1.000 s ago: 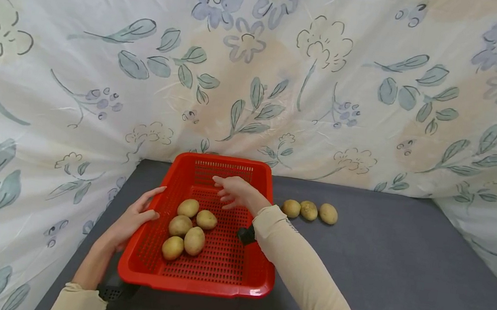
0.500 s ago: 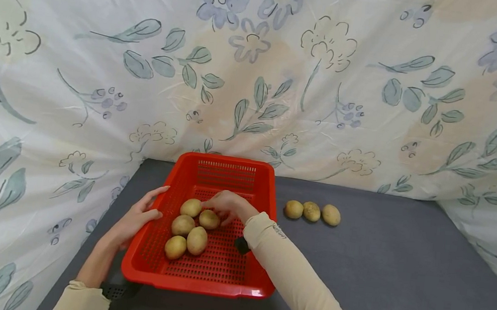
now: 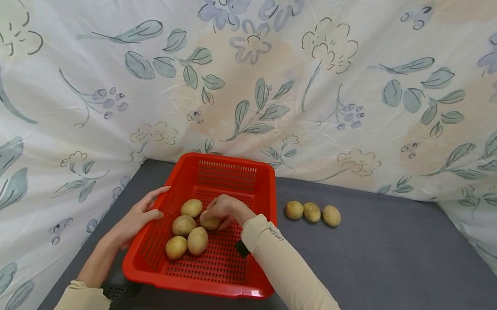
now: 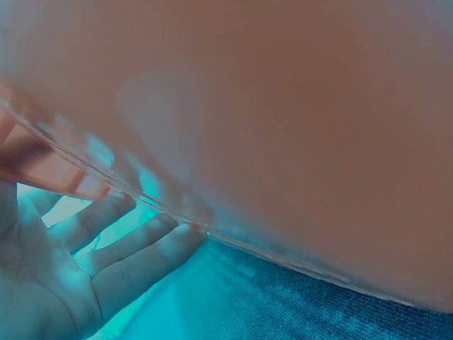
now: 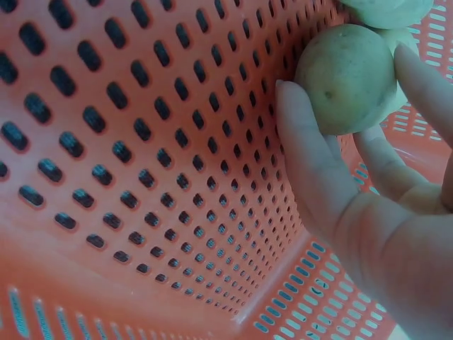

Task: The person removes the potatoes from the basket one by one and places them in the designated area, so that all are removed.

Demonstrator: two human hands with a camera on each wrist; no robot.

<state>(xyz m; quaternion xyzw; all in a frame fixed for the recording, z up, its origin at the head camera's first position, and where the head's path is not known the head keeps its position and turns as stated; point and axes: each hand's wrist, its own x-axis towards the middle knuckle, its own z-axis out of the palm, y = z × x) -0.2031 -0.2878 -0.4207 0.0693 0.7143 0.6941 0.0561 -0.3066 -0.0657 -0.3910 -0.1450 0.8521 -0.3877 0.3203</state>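
Observation:
A red perforated basket (image 3: 217,275) sits on the grey table and holds several potatoes (image 3: 197,240). My right hand (image 3: 223,209) reaches into it and curls its fingers round one potato (image 5: 348,76), the same potato (image 3: 209,221) seen from the head. My left hand (image 3: 137,216) lies against the basket's left rim, fingers straight along the outer wall (image 4: 283,142). In the left wrist view the left hand (image 4: 85,262) shows flat against the wall.
Three more potatoes (image 3: 312,212) lie in a row on the grey table (image 3: 391,271) to the right of the basket. A flowered cloth (image 3: 257,75) hangs behind and at both sides. A dark object (image 3: 113,290) lies under my left wrist.
My right hand came down from above the basket's far part onto a potato and closed its fingers round it. The left hand stayed on the rim.

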